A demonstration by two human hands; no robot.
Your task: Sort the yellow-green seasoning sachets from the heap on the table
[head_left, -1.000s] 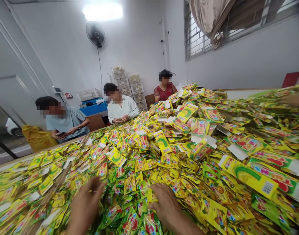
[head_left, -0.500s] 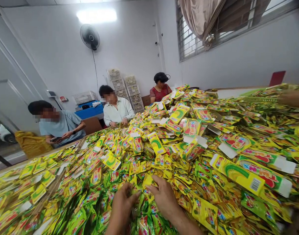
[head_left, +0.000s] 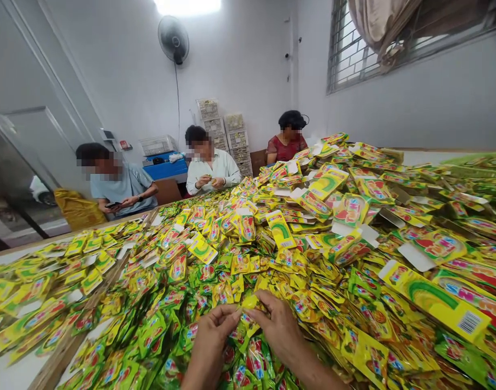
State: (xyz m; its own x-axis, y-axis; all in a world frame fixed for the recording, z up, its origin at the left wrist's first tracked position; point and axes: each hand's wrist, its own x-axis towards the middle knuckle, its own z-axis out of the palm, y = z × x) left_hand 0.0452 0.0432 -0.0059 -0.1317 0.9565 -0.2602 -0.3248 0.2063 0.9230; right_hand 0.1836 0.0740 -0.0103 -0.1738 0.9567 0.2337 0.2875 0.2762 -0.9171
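Low in the middle of the view, my left hand [head_left: 216, 341] and my right hand [head_left: 275, 325] come together over a heap of small packets. A small yellow packet [head_left: 250, 301] is pinched between the fingers of my right hand, and the left fingertips press at its left edge. Green packets [head_left: 254, 357] with red fruit prints lie beneath and between the wrists. Yellow packets [head_left: 242, 264] lie just beyond the fingers. Flat yellow cartons [head_left: 280, 229] with white flaps are piled farther back, and a long one [head_left: 437, 298] with a barcode lies at the right.
Across the table sit three people, one in light blue [head_left: 122, 187], one in pale green [head_left: 213, 168] and one in red [head_left: 286, 142]. A wooden strip [head_left: 85, 314] crosses the table at the left. A green basket [head_left: 475, 169] holds packets at the far right.
My fingers have closed in on the yellow packet, and my hands are nearer each other. The view has swung left and down. The hand at the right edge has gone out of view.
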